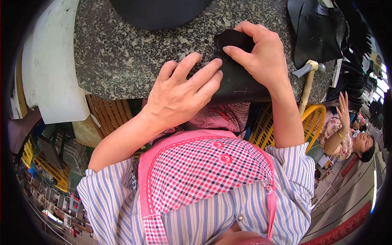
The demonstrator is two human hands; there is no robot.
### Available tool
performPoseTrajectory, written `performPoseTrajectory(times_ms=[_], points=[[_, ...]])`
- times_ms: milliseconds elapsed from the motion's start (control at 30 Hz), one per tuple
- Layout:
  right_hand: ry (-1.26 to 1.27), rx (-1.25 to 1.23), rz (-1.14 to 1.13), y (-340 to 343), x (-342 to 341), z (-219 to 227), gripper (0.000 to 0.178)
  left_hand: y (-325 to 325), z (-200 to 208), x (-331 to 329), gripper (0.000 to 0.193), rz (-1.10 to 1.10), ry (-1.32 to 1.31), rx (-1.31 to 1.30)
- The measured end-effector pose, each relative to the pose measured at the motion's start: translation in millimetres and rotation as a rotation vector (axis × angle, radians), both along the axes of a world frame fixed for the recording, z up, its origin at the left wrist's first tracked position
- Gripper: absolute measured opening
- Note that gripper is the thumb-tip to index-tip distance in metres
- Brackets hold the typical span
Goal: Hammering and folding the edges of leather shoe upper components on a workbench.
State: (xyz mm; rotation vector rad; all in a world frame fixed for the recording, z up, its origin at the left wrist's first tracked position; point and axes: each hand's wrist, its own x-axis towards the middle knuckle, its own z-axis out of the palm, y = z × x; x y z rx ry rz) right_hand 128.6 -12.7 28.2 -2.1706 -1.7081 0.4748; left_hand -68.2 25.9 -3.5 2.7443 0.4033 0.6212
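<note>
A black leather piece with a small chalk cross lies at the near edge of the stone tabletop, its near part bending over the edge. My right hand grips its far end, where the leather is folded over, thumb on top and fingers round the far side. My left hand is beside it on the left, fingers spread, with two fingertips touching the leather's left edge. The left thumb is hidden.
A speckled stone tabletop lies beneath. A black round-edged object sits at the far side. On the right are a hammer, more black leather pieces and a yellow basket. Another person is beyond at right.
</note>
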Motion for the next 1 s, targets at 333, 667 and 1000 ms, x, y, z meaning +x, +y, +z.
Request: performPoseTrajectory(times_ms=[333, 667, 1000], points=[[0.03, -0.017, 0.007, -2, -2, 1, 0.03, 10, 11, 6, 0.034, -0.034, 0.093, 0.077], [-0.48, 0.187, -0.553, -171, 96, -11, 0.03, 40, 16, 22, 0.032, -0.147, -0.014, 0.077], [0.609, 0.377, -0.637, -168, 40, 51, 0.02, 63, 0, 33, 0.015, -0.261, -0.132, 0.048]])
